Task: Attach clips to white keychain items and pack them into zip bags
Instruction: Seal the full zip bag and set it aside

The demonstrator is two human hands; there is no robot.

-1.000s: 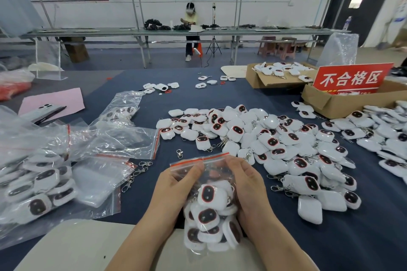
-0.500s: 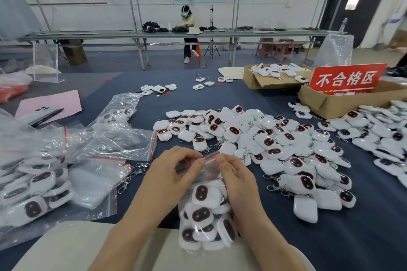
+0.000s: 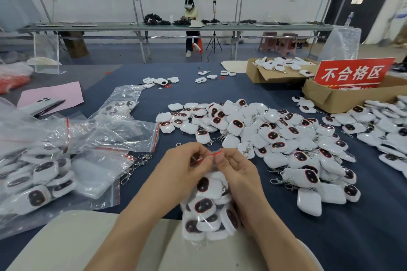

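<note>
Head view: left hand point(image 3: 187, 167) and right hand point(image 3: 239, 171) pinch zip bag point(image 3: 217, 153) full of white keychains point(image 3: 203, 205).

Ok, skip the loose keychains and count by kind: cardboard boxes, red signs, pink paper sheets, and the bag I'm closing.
Brown cardboard boxes: 2
Red sign with white characters: 1
Pink paper sheet: 1
Clear zip bag packed with white keychains: 1
Total: 5

The filled zip bag point(image 3: 207, 209) stood at the near edge of the table point(image 3: 220, 94), between the left hand point(image 3: 185, 167) and right hand point(image 3: 237, 169). The keychain pile point(image 3: 275, 138) lay behind and right of it, loose zip bags point(image 3: 110, 134) to its left, and cardboard boxes point(image 3: 326, 99) behind the pile, far right.
</note>
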